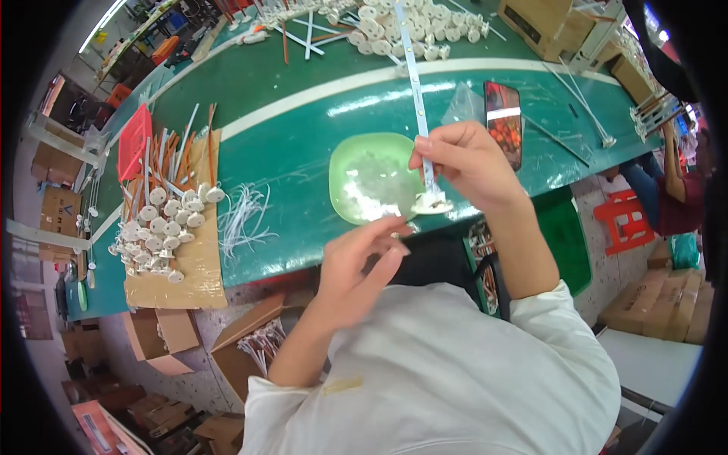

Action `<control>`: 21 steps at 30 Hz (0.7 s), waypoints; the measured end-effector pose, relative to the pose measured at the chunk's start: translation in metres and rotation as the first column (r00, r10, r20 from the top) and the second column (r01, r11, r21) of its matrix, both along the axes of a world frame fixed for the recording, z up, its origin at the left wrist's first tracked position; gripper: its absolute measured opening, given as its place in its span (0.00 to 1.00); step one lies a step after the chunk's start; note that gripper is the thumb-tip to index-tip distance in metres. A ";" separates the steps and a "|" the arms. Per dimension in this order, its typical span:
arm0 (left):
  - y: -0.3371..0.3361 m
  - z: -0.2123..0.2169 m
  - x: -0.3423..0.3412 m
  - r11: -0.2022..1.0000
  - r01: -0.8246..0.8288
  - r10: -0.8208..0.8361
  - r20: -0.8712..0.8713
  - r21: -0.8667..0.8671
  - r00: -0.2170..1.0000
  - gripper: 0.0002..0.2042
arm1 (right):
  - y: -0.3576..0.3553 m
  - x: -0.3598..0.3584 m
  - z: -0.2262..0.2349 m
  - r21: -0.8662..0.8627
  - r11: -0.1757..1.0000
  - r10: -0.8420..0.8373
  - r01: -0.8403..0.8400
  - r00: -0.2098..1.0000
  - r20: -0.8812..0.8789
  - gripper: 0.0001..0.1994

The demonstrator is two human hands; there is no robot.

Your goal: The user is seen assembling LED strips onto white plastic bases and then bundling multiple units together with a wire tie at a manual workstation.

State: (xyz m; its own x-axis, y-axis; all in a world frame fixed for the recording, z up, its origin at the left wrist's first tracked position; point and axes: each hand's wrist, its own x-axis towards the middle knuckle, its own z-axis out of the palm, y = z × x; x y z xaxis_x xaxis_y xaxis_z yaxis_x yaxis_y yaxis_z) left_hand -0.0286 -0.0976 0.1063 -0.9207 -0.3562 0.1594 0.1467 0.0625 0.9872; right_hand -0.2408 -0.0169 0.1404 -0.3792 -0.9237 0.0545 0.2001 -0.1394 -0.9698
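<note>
My right hand (pixel 478 163) pinches a long narrow LED strip (pixel 415 80) between thumb and fingers. The strip stands nearly upright, and small yellowish dots run along it. At its lower end is a round white base (pixel 432 203), close to the table's front edge. Just left of that base hovers my left hand (pixel 353 265), fingers half curled and thumb apart, with nothing visible in it. Behind both hands sits a light green bowl (pixel 341 178) holding small clear pieces too fine to make out.
Left on the green table, strips with white round bases (pixel 163 227) lie on cardboard (pixel 205 273), beside a red basket (pixel 135 144) and thin white ties (pixel 246 220). A phone (pixel 503 125) lies right of the bowl. More white bases (pixel 409 26) are piled behind. Another person (pixel 679 182) sits at far right.
</note>
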 end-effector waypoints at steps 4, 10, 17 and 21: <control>0.019 -0.001 -0.022 0.911 0.189 -0.140 -0.156 0.365 0.978 0.20 | 0.027 0.026 -0.005 0.068 0.988 0.123 -0.136 0.978 0.168 0.10; 0.028 -0.036 -0.014 0.746 0.262 -0.095 -0.292 0.612 0.952 0.20 | 0.044 0.043 -0.027 -0.419 0.853 -0.500 0.310 0.716 -0.487 0.13; 0.030 -0.034 -0.019 0.649 0.166 -0.049 -0.177 0.742 0.983 0.27 | 0.053 0.051 -0.032 -0.612 0.785 -0.603 0.093 0.335 -0.724 0.10; 0.026 -0.041 -0.020 0.665 0.138 0.027 -0.208 0.734 0.978 0.28 | 0.041 0.046 -0.048 -0.715 0.696 -0.701 0.065 0.277 -0.657 0.09</control>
State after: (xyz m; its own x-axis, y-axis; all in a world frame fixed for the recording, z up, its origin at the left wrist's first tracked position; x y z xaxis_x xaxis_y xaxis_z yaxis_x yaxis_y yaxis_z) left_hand -0.0482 -0.0713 0.0657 -0.9239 -0.3811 0.0335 0.3088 -0.6912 0.6534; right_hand -0.1944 0.0246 0.0919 -0.1131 -0.3689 0.9225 -0.8834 -0.3876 -0.2633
